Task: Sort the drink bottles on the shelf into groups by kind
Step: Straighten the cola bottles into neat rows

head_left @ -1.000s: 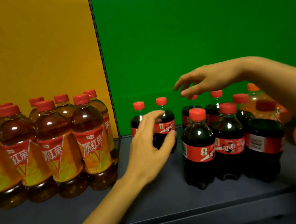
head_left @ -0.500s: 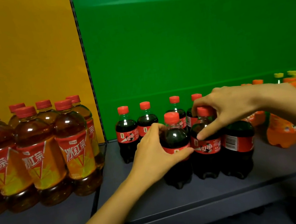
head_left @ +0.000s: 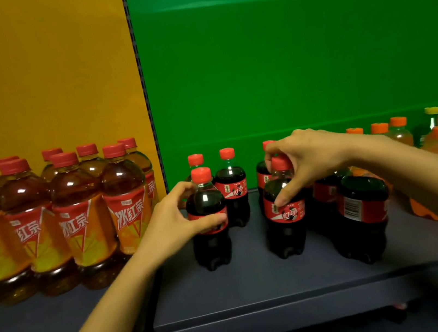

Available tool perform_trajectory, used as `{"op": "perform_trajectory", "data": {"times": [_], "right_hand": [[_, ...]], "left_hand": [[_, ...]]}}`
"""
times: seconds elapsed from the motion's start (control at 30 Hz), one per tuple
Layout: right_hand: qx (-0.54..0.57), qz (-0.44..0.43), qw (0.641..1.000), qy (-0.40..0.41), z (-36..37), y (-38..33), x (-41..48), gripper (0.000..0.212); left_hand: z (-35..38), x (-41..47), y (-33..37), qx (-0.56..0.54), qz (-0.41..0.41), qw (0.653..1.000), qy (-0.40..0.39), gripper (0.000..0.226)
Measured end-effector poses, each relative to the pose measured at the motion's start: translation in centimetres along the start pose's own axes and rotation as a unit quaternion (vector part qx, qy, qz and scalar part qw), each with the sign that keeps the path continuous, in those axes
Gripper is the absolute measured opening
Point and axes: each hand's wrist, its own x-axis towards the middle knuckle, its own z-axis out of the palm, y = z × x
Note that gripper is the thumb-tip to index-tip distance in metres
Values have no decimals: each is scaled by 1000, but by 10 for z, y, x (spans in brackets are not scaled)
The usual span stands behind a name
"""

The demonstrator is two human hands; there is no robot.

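Gripping small dark plastic cola bottle with red cap (head_left: 213, 248), left hand (head_left: 170, 225) has slid it left at frame centre, apart from twin bottle (head_left: 288, 236) clasped by right hand (head_left: 307, 160); cola rows likely forming.

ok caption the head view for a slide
Left hand grips one cola bottle, right hand another, beside the iced tea bottles.

You can read white 冰红茶 on the red-orange labels of the amber plastic tea bottles (head_left: 128, 209), and white 可口 on red labels of the dark plastic cola bottles (head_left: 285, 214)
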Motion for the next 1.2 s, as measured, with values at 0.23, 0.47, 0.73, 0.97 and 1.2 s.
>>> {"op": "perform_trajectory", "data": {"times": [0.23,0.47,0.73,0.97,1.2], "right_hand": [[119,-53,991,18,12,-23,30,62],[228,-52,971,45,30,-27,34,64],[234,-23,971,55,37,-30,32,72],[232,-2,968,93,15,-18,19,51],[164,47,970,175,-17,32,10,29]], "left_hand": [[-6,2,-15,-6,-16,999,32,68],[0,-2,-23,-37,13,998,54,60],[6,-3,-23,-28,42,997,58,68],[3,-3,-10,54,96,980,164,69],[5,17,43,104,265,940,187,29]]}}
